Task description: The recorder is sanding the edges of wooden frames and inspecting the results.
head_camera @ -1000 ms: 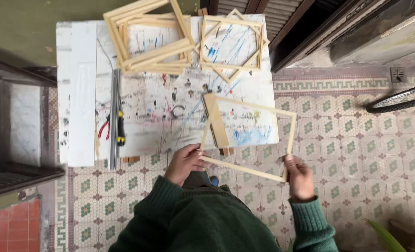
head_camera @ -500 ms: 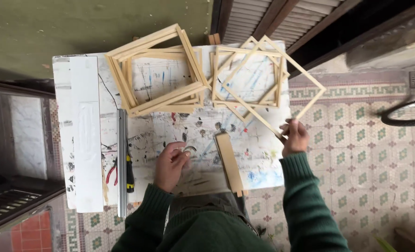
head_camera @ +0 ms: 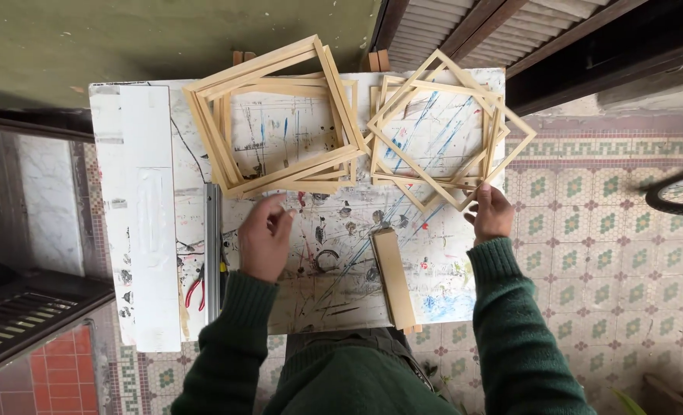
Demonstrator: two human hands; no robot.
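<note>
Partly hidden: red-handled pliers (head_camera: 196, 288), tucked behind the metal ruler (head_camera: 213, 253) and close to the left sleeve. Impossible to tell whether the left hand (head_camera: 265, 237) holds something small; fingers bent and drawn together, thumb near the fingertips, hovering over the bare middle of the paint-stained table (head_camera: 334, 253). Cut off at the right edge of the view: a bicycle wheel (head_camera: 679, 192) over the tiled floor (head_camera: 587, 253).

Right hand (head_camera: 494, 213) closed around the lower corner of a thin wooden frame (head_camera: 450, 127), turned like a diamond and lying on top of the right stack of frames (head_camera: 434, 165). Far right corner of this frame sticking out past the table edge, over the floor. Left stack of frames (head_camera: 276, 123) just beside, touching the right stack near the middle, its upper corner reaching over the far table edge.

Flat wooden strip (head_camera: 394, 278) lying between both arms, near end going past the front edge of the table. White board (head_camera: 149, 215) along the left side. Free surface only in the middle strip, between the stacks and the body.
</note>
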